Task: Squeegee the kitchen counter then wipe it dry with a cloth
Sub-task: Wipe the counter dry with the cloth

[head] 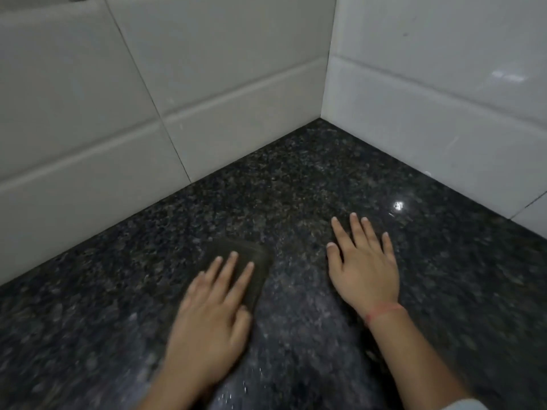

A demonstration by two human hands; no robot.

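Note:
A dark speckled granite counter [296,184] fills the lower view and runs into a tiled corner. A dark olive cloth [251,254] lies flat on it left of centre. My left hand [213,309] presses down on the cloth with straight, spread fingers; the hand is motion-blurred. My right hand [365,267] rests flat on the bare counter to the right of the cloth, fingers straight and spread, a red thread around its wrist. No squeegee is in view.
White wall tiles [165,84] rise behind the counter on the left and on the right [444,99], meeting in a corner at the back. A bright light reflection [398,206] and small wet specks near the front edge show on the granite.

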